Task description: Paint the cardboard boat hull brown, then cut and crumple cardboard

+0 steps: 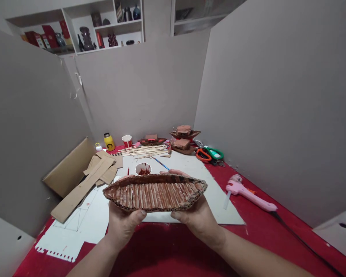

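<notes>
A boat-shaped cardboard hull, brown with ribbed corrugations inside, is held level above the red table. My left hand grips its near edge from below on the left, thumb curled over the rim. My right hand grips it from below on the right, fingers wrapping round the far side. Just behind the hull stand a small white cup of red-brown paint and a blue-handled brush.
White paper sheets and cardboard strips lie left. A pink glue gun with its cord lies right. Scissors, wooden sticks, small cardboard boat models, a yellow bottle and a red cup sit at the back. Grey partitions enclose the table.
</notes>
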Motion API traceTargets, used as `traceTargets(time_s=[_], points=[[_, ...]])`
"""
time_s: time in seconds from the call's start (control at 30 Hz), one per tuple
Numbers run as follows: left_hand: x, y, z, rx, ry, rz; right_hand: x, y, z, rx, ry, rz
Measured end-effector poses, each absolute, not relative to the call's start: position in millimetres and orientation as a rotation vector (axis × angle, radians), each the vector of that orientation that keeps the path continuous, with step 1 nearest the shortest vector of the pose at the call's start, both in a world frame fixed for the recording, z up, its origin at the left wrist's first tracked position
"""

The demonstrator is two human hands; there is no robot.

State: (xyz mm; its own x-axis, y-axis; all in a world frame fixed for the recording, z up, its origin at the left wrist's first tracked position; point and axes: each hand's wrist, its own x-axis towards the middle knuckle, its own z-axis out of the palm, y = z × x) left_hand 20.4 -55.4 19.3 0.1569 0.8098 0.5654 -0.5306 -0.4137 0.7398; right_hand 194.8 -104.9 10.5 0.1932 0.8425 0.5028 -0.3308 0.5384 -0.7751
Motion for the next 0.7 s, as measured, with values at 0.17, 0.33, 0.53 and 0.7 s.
traceTargets(time_s=[0.17, 0.33, 0.53, 0.7], points=[[18.4, -57.4, 13.0, 1.330, 0.425, 1.616, 195.0, -107.9, 10.6, -0.619, -1.049, 0.890], [18.1, -58.5, 20.7, 1.389, 0.473, 1.569, 195.5, -107.8, 9.4, -0.676, -1.035, 0.876], [16.9, -58.8, 19.2, 1.417, 0.460, 1.547, 195.1, -105.8, 8.6, -0.641, -1.035, 0.875], [19.0, -56.6, 13.1, 1.361, 0.482, 1.537, 194.6, -101.8, 4.5, -0.643, -1.006, 0.908]])
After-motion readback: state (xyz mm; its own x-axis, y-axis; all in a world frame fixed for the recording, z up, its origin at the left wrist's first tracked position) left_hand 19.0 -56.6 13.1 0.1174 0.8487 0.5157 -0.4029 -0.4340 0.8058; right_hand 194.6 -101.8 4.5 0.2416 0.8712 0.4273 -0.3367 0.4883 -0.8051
